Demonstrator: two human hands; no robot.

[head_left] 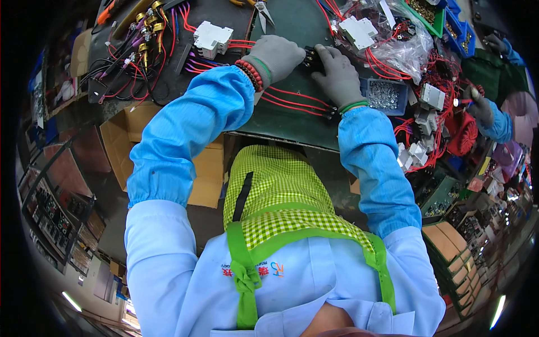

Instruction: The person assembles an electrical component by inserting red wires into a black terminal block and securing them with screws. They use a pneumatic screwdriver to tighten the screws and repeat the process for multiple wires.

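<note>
Here, the left hand's (pixel 278 58) grip closes on black wire ends (pixel 309 56) above the bench (pixel 292 126); the right hand (pixel 339 77) meets them (whether its grip clamps, I cannot tell).

Desk (pixel 292 126), dark green. Left hand (pixel 279 59) and right hand (pixel 340 76), grey-gloved, met around small black pieces (pixel 308 57). Red wires (pixel 297 103), dark-ended: lay nearest the near edge. White block (pixel 212 38), red-wired: sat left of both hands. Blue bin (pixel 386 112), metal hardware inside: stood toward the right edge. Scissors (pixel 262 8): lay farthest from the near edge.
</note>
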